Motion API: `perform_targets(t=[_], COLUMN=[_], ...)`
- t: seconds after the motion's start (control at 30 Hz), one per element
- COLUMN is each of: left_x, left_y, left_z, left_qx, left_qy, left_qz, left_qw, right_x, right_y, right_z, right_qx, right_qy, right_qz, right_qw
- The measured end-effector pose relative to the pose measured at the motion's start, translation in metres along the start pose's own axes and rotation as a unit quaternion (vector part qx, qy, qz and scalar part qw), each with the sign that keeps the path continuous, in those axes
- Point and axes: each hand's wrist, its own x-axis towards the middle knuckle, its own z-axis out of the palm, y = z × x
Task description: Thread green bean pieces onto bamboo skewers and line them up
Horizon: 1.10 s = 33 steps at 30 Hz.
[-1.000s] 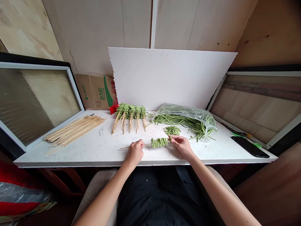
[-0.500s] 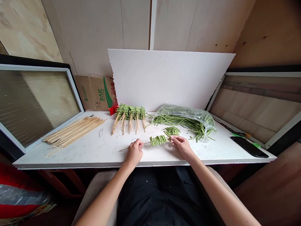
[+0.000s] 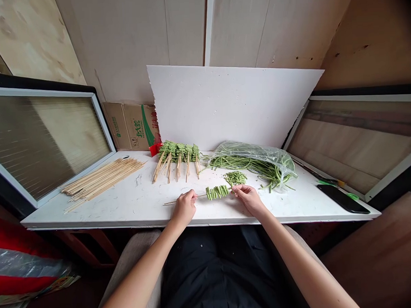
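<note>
The fingers of the left hand (image 3: 185, 206) grip a skewer (image 3: 201, 196) of bean pieces (image 3: 217, 192) over the surface's (image 3: 126, 206) near side; the right hand's (image 3: 249, 199) pinch another piece (image 3: 231, 186) (mostly hidden) at its right tip. A cut pile (image 3: 235, 177) lies just beyond.

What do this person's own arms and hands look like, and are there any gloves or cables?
The left hand and right hand are human and ungloved, without visible cables. Both forearms are bare, with no sleeve or watch showing. Black trousers appear between them.
</note>
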Motion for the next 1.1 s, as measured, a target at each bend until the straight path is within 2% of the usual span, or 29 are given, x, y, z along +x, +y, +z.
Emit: perform_targets(t=[0.27,0.47,0.53,0.6,0.67,0.73,0.83,0.93,1.0,1.03,1.1], left_x=[0.000,0.002,0.002,0.002,0.002,0.001,0.000,-0.001,-0.001,-0.001,0.000], left_y=[0.000,-0.001,-0.002,-0.002,-0.003,-0.004,-0.006,-0.006,-0.006,-0.006,-0.006], left_z=[0.000,0.001,0.001,0.001,0.002,0.003,0.004,0.004,0.003,0.003,0.002], left_qx=[0.010,0.003,-0.002,-0.002,0.004,0.014,0.024,0.029,0.033,0.035,0.039], left_qy=[-0.005,0.027,0.040,0.045,0.044,0.041,0.035,0.031,0.030,0.030,0.030], left_qz=[0.009,-0.006,-0.016,-0.021,-0.018,-0.011,-0.003,0.001,0.000,-0.001,-0.004], left_qw=[1.000,1.000,0.999,0.999,0.999,0.999,0.999,0.999,0.999,0.999,0.999], right_x=[-0.007,-0.002,0.001,0.002,0.003,0.004,0.007,0.009,0.009,0.009,0.009], right_y=[-0.006,-0.005,-0.003,-0.001,0.002,0.003,0.003,0.001,0.000,0.001,0.003], right_z=[0.008,0.001,-0.006,-0.012,-0.016,-0.018,-0.016,-0.014,-0.013,-0.013,-0.013], right_qx=[-0.020,-0.066,-0.129,-0.259,-0.404,-0.507,-0.592,-0.636,-0.633,-0.616,-0.539], right_qy=[-0.024,0.024,0.058,0.074,0.053,0.012,-0.023,-0.018,-0.001,0.010,0.033], right_qz=[0.009,-0.038,-0.071,-0.118,-0.171,-0.201,-0.189,-0.160,-0.156,-0.159,-0.163], right_qw=[0.999,0.997,0.987,0.956,0.897,0.838,0.783,0.754,0.758,0.771,0.826])
